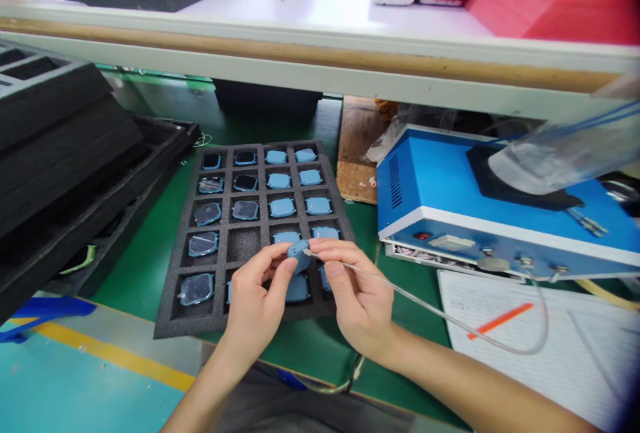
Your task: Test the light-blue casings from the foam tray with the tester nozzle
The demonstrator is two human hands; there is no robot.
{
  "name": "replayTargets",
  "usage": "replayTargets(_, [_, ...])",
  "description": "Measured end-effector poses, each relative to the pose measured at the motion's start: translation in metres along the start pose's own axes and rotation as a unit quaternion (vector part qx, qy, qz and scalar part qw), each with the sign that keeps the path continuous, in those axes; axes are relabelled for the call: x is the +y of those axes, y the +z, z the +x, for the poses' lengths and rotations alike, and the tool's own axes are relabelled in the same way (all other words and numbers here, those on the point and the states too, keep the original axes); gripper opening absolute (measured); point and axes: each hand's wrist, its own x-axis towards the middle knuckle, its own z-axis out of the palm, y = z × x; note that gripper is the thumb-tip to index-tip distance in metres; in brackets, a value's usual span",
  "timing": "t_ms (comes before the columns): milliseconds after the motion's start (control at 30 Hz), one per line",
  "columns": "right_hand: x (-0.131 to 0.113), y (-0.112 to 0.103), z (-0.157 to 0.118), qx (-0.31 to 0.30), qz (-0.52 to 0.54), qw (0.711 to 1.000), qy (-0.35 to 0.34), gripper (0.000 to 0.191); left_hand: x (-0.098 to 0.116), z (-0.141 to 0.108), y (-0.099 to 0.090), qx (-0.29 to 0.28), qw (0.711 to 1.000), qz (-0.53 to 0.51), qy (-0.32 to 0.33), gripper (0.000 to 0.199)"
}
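Observation:
My left hand [260, 293] is closed around a small blue watch case [299, 256], held above the foam tray's front part. My right hand [357, 296] pinches the end of a thin translucent tube [430, 306], its tip at the side of that case; whether it touches cannot be made out. Below both hands lies the black foam tray [173, 306]. Its left columns hold cases with dark glass faces, such as this watch [197, 289]; its right columns hold blue cases such as this one [283, 207]. One pocket [244, 247] left of the middle holds no case. My hands hide several front pockets.
A blue machine box [425, 173] with front connectors stands at right, a clear container [540, 153] on top. Lined paper [470, 299] with an orange strip [500, 321] lies before it. Black foam trays [55, 133] are stacked at left. A white shelf [310, 63] spans the back.

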Motion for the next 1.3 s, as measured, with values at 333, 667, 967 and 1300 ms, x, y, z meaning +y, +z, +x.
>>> replayTargets(333, [0.004, 0.001, 0.011, 0.008, 0.018, 1.0, -0.022, 0.016, 0.003, 0.011, 0.0, 0.049, 0.998, 0.032, 0.01, 0.029])
replayTargets(667, [0.003, 0.001, 0.014, 0.014, 0.01, 1.0, -0.025, 0.016, 0.005, 0.012, 0.0, 0.062, 0.997, 0.056, 0.001, 0.036])
replayTargets(967, [0.003, 0.0, 0.009, 0.001, 0.02, 1.0, -0.015, 0.018, 0.005, 0.009, 0.001, 0.044, 0.999, 0.028, 0.016, 0.028])
replayTargets(1300, [0.003, 0.0, 0.002, -0.009, 0.005, 1.0, -0.006, 0.02, 0.006, 0.004, 0.001, 0.024, 0.999, 0.03, 0.011, 0.022])
